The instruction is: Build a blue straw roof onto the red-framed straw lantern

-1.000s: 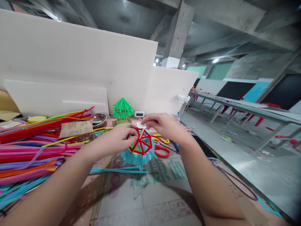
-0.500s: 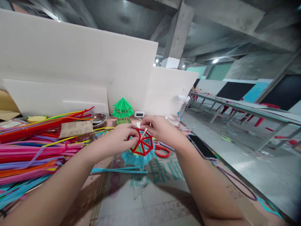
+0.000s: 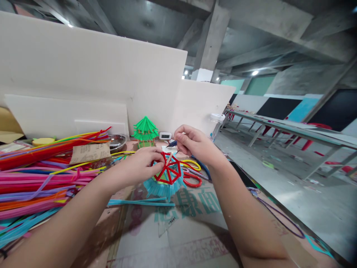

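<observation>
Containers first: a clear jar with a white lid stands beyond the right fingertips, its contents too faint to tell, and a shiny metal dish sits beyond the left fingers, half hidden by stems. Left hand pinches the rim of the red frame, thumb and fingers closed on its near-left edge; the frame sits on a blue fringe just under the fingers, on the cardboard. Right hand hovers above and just beyond the frame, fingers clenched on a thin blue stem whose tip pokes out to the left of the thumb. A pale stick rises from the frame's hub, between the two hands. Beyond the left fingers stands a green pagoda, with a small white device beside it. Red scissors lie just under the right wrist, touching yellow and blue stems. A big pile of coloured stems fills the space left of the left forearm, with a paper band across it. White boards wall off the back. A phone is mostly hidden behind the right forearm. Compared with half a second ago, the right hand has lifted off the frame's hub, now carrying the blue stem; the left grip is unchanged.
</observation>
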Tool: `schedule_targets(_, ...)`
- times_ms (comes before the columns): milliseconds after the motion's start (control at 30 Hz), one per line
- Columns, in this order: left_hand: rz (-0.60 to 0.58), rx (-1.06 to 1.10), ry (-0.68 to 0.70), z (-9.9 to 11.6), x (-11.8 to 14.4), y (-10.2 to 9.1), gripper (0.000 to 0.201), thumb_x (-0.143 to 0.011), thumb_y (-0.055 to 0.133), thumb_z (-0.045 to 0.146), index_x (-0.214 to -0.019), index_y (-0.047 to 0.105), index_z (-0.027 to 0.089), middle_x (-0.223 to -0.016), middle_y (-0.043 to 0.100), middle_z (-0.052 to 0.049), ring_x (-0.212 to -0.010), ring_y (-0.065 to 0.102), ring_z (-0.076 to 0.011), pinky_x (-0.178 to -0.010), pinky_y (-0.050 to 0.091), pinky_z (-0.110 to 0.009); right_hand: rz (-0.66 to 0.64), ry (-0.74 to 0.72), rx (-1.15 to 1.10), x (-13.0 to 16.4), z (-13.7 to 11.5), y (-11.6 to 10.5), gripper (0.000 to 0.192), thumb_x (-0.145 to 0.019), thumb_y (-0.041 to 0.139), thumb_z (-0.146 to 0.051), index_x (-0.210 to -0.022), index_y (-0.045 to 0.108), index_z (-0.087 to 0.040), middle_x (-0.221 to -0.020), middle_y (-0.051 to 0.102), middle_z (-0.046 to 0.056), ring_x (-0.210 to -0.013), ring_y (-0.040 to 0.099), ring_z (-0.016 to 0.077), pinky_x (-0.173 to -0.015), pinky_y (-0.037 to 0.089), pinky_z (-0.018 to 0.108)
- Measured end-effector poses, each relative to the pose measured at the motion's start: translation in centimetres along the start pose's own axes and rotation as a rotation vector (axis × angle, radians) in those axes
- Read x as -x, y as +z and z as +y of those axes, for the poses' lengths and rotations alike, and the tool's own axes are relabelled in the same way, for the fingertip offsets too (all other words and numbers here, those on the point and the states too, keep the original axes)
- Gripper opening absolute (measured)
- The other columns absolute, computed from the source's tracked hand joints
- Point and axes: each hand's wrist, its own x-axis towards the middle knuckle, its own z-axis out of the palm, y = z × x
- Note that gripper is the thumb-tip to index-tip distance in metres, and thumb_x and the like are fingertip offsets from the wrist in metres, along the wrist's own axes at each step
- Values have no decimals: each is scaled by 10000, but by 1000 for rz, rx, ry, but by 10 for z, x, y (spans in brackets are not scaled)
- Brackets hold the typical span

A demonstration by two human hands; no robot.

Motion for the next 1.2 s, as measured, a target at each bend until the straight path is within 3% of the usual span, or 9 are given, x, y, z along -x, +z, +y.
schedule_targets(133, 4, -31, -4, -4, -1, 1, 246, -875, 452, 251, -832, 687, 195, -1111, 661, -53, -982, 610, -207, -826, 455, -293, 126, -58, -36, -1, -1, -7, 140, -890, 529, -306, -937, 528, -174, -531, 470, -80, -447, 402, 59, -423, 290, 177)
schedule_targets(300, 125, -95, -48, -20, -7, 4, 302, -892, 425, 298, -831, 692, 170, -942, 696, -72, -937, 614, -229, -840, 444, -336, 282, -159, -171, -3, -1, -15, 109, -871, 567, -273, -922, 545, -180, -566, 504, -67, -438, 414, 53, -430, 308, 188)
schedule_targets(433, 189, -89, -112, -35, -11, 8, 320, -886, 434, 327, -896, 703, 155, -976, 691, -90, -954, 609, -229, -860, 448, -346, 228, -217, -288, 6, -14, -16, 115, -855, 625, -268, -914, 569, -187, -602, 507, -57, -457, 413, 51, -448, 330, 195)
schedule_targets(633, 212, -82, -202, -42, -14, 12, 311, -882, 442, 375, -917, 684, 184, -983, 695, -70, -980, 613, -239, -868, 457, -351, 89, -431, -461, 37, -53, -4, 20, -891, 586, -211, -893, 578, -228, -578, 450, -55, -456, 368, 68, -417, 321, 190)
schedule_targets(767, 327, -176, -297, -31, -7, 0, 403, -846, 519, 439, -1100, 606, 138, -1040, 675, -113, -976, 621, -280, -827, 473, -381, 89, -402, -407, 37, -50, -3, 28, -905, 576, -218, -924, 598, -219, -610, 498, -40, -485, 435, 74, -439, 353, 198)
schedule_targets(900, 460, -185, -172, -3, 8, -21, 300, -900, 477, 422, -994, 641, 189, -1029, 651, -77, -955, 607, -245, -857, 454, -371, 50, -268, -401, 22, -30, -3, 81, -889, 611, -258, -933, 608, -190, -644, 529, -39, -492, 468, 61, -454, 376, 192)
schedule_targets(967, 434, -102, -63, 12, 12, -25, 327, -924, 454, 451, -1032, 660, 222, -1046, 637, -62, -966, 590, -225, -847, 451, -346, 14, -228, -422, 17, -25, 1, 85, -888, 611, -260, -933, 604, -187, -642, 535, -42, -493, 479, 59, -458, 379, 187)
schedule_targets(1067, 360, -66, -4, 27, 12, -18, 357, -890, 533, 470, -1142, 653, 248, -1061, 617, -64, -999, 559, -236, -850, 439, -352, -50, -183, -494, 15, -25, 11, 89, -882, 617, -269, -925, 599, -193, -629, 539, -46, -484, 479, 60, -460, 386, 186)
schedule_targets(1200, 328, 21, 70, 31, 6, -7, 207, -874, 583, 379, -960, 721, 250, -998, 629, -46, -969, 557, -218, -837, 433, -330, -132, -116, -608, 18, -30, 24, 116, -855, 647, -279, -902, 589, -190, -615, 548, -49, -476, 480, 58, -450, 384, 172)
